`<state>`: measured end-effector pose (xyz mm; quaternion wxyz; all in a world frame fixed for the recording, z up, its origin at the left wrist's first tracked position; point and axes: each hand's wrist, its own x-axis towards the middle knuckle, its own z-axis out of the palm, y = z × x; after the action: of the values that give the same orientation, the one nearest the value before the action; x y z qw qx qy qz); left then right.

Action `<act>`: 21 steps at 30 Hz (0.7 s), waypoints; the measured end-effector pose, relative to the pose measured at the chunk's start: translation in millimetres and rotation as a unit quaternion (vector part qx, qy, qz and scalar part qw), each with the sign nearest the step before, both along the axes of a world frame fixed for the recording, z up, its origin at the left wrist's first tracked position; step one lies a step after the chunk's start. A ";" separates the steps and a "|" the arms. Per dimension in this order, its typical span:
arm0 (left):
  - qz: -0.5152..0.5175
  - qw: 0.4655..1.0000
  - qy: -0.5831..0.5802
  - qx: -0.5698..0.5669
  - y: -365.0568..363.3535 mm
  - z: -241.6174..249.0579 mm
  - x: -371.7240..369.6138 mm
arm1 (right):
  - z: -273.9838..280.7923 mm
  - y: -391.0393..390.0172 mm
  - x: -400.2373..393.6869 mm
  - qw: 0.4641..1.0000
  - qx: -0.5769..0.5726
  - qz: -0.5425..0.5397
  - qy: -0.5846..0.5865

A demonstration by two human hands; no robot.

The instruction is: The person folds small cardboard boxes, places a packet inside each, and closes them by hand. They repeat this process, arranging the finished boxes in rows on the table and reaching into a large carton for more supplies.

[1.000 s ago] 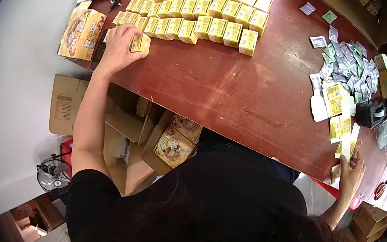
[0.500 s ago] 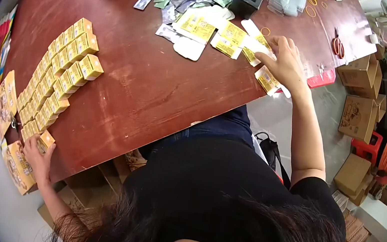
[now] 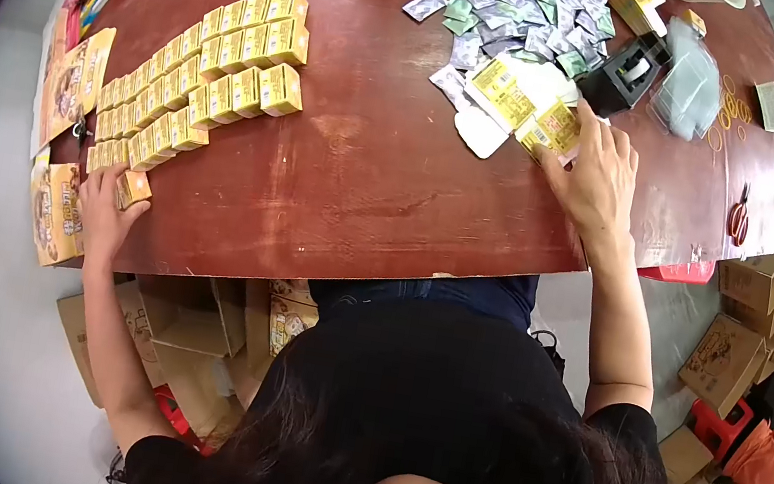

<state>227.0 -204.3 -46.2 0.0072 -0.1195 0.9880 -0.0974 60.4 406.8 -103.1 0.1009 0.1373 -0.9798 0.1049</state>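
Note:
My left hand (image 3: 106, 216) is at the near left end of the rows of small yellow boxes (image 3: 217, 99), fingers and thumb closed around one small yellow box (image 3: 134, 189). My right hand (image 3: 602, 175) grips flat yellow cartons (image 3: 555, 130) between thumb and fingers; how many is hidden. Touching them on the left lies another flat yellow carton (image 3: 501, 94) with white flaps, beside a pile of grey and green sachets (image 3: 519, 15). A black tape dispenser (image 3: 626, 72) stands just beyond my right hand.
Clear plastic sheets (image 3: 690, 87), yellow rubber bands (image 3: 729, 109) and red-handled scissors (image 3: 739, 219) lie to the right. Printed cartons (image 3: 59, 205) hang at the left table edge. Cardboard boxes (image 3: 727, 362) and a person in orange (image 3: 757, 463) are on the floor at right.
The view has turned, shifting the table rightward. My right hand has moved inward and closed on flat cartons that lay spread near the table edge. My left hand stays at the same small box.

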 end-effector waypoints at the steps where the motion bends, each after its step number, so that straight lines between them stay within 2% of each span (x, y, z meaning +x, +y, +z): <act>1: -0.017 0.999 0.036 -0.025 1.2 3.3 1.8 | 0.5 1.0 -2.4 1.000 0.011 0.005 -0.015; 2: -0.040 0.995 0.072 -0.049 3.4 5.9 -1.4 | 0.6 3.2 -4.1 0.999 0.023 0.005 -0.029; 4: -0.026 0.986 0.167 0.002 20.8 17.9 -9.0 | 0.5 3.5 -2.4 1.000 0.025 0.017 -0.008; 5: -0.010 0.978 0.199 0.063 40.0 25.4 -12.2 | 0.7 1.7 -0.1 0.999 0.027 0.038 0.011; 6: -0.010 0.978 0.197 0.068 62.9 29.2 -18.8 | 2.8 -1.7 2.5 0.998 0.044 0.045 0.013; 9: -0.171 0.937 0.284 0.111 132.0 36.7 -46.1 | 11.3 -11.5 2.1 0.997 0.054 0.044 -0.015; 13: -0.270 0.882 0.291 0.255 219.2 28.9 -81.7 | 18.2 -11.1 -5.0 0.997 0.062 0.027 -0.024; 15: -0.317 0.831 0.273 0.366 247.9 10.5 -98.9 | 34.8 -7.8 -2.0 1.000 -0.024 0.018 0.006; 16: -0.289 0.809 0.250 0.446 269.8 5.4 -102.7 | 43.7 -12.1 1.6 0.993 -0.117 0.009 -0.017; 17: -0.260 0.776 0.207 0.536 290.5 -6.2 -104.5 | 51.6 -24.6 10.0 0.951 -0.300 0.000 -0.068; 18: -0.237 0.689 0.161 0.666 312.9 -15.3 -109.5 | 51.2 -34.1 17.1 0.908 -0.409 0.041 -0.083; 19: -0.168 0.579 0.100 0.791 335.1 -21.8 -108.9 | 50.1 -41.7 23.7 0.852 -0.509 0.074 -0.097; 20: -0.180 0.566 0.087 0.800 345.9 -19.2 -107.2 | 48.5 -49.7 29.8 0.804 -0.567 0.135 -0.118; 21: -0.193 0.551 0.071 0.809 352.2 -15.0 -106.9 | 44.1 -57.7 34.1 0.793 -0.582 0.138 -0.114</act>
<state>120.1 147.9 -61.2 0.0120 0.1234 0.6467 0.7526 94.5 349.0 -59.1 0.0332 0.1739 -0.7088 0.6828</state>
